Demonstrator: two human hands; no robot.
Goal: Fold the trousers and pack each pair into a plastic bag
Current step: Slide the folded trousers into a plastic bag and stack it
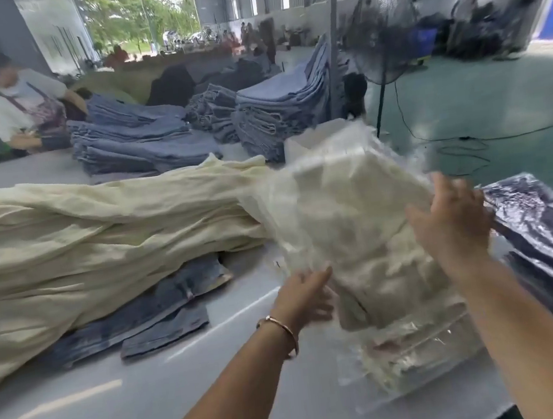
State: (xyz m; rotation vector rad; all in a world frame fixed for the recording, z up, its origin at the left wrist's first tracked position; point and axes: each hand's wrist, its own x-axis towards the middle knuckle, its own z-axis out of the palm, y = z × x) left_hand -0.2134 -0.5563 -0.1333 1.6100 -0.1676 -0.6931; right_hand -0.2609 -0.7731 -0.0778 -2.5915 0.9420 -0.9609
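A clear plastic bag (348, 215) holding folded cream trousers is tilted up above the table, right of centre. My left hand (307, 292) touches its lower left edge, fingers fairly straight and blurred. My right hand (452, 220) lies against its right side with the fingers spread. Under it rests a bagged cream pair (419, 358) flat on the white table (84, 413). A long heap of loose cream trousers (99, 236) stretches across the left, lying over some blue jeans (162, 312).
Bagged dark trousers (546, 227) are stacked at the right edge. Piles of folded blue jeans (143, 138) fill the far side of the table, where another person (22, 104) works. A standing fan (382, 35) and cables occupy the green floor on the right.
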